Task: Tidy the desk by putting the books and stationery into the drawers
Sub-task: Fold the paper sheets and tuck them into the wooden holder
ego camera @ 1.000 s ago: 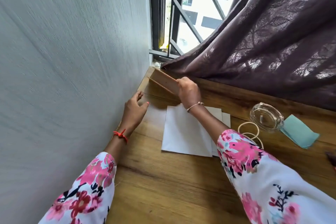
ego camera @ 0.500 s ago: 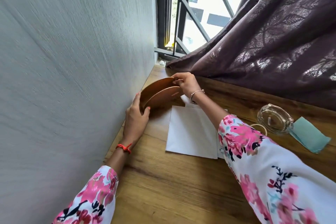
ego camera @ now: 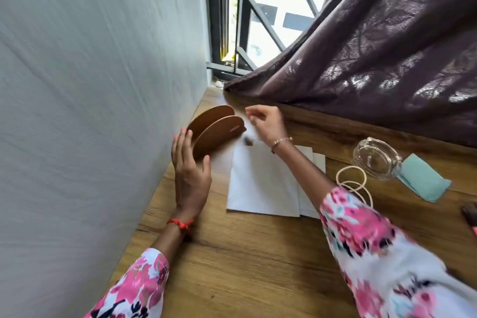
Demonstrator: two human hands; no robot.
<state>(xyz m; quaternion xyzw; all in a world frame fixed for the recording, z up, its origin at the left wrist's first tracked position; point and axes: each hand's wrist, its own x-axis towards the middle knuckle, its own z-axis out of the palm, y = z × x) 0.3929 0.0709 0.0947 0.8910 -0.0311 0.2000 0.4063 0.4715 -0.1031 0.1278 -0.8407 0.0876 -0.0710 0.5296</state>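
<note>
A brown wooden holder with two rounded panels stands on the wooden desk beside the wall. My left hand touches its near end, fingers straight against the panels. My right hand hovers just right of the holder, fingers loosely curled, holding nothing I can see. White sheets of paper lie flat on the desk under my right forearm.
A grey wall bounds the desk on the left. A dark curtain hangs over the back edge. A glass ashtray, rubber bands and a teal paper lie to the right. A dark object shows at the right edge.
My right hand has let go of the wooden holder and drawn slightly right. The holder now stands by the wall with my left hand against its near end.
</note>
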